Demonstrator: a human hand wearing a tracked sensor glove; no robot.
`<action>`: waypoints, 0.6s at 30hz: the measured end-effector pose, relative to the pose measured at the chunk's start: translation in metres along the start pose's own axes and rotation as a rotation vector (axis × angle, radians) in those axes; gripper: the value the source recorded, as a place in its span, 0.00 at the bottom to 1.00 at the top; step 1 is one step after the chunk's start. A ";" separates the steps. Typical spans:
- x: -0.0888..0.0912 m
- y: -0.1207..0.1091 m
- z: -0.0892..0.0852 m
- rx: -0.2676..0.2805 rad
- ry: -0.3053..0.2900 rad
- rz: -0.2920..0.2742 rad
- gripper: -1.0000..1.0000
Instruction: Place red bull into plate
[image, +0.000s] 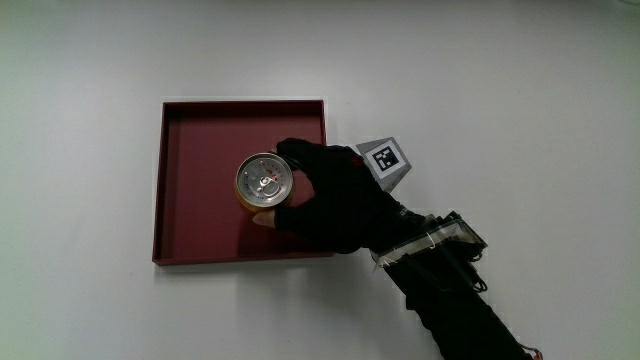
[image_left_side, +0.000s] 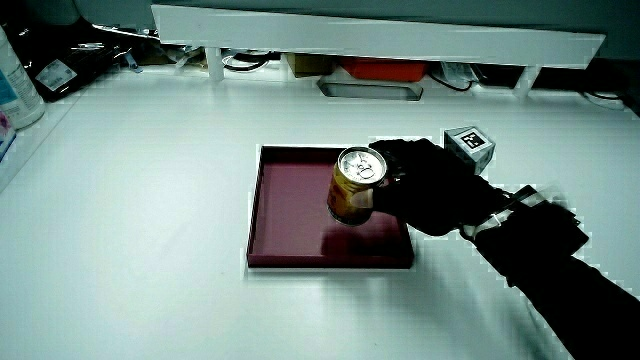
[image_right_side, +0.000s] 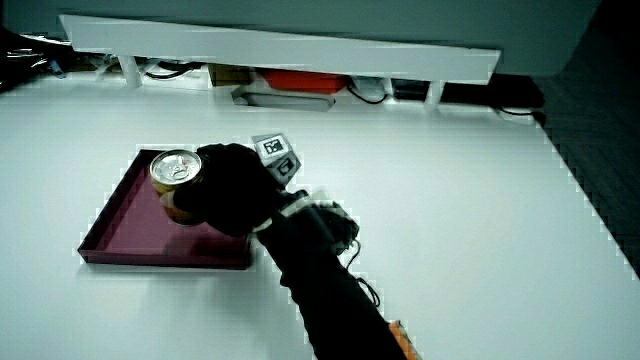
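Observation:
A dark red square plate (image: 190, 130) lies on the white table, also seen in both side views (image_left_side: 285, 200) (image_right_side: 125, 210). A gold can with a silver top (image: 264, 180) stands upright over the plate's middle, visible in both side views (image_left_side: 352, 188) (image_right_side: 176, 180). The gloved hand (image: 330, 195) is shut on the can from its side, fingers wrapped around the body. Whether the can's base touches the plate I cannot tell. The patterned cube (image: 385, 160) rides on the back of the hand.
A low white partition (image_left_side: 380, 35) runs along the table's edge farthest from the person, with boxes and cables under it. A pale bottle (image_left_side: 18, 85) stands at the table's edge in a side view. The forearm (image: 460, 290) stretches from the plate toward the person.

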 end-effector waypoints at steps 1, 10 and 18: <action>0.005 0.002 -0.002 0.002 -0.008 0.004 0.50; 0.025 0.012 -0.018 -0.036 -0.005 -0.064 0.50; 0.041 0.013 -0.023 -0.052 0.043 -0.118 0.50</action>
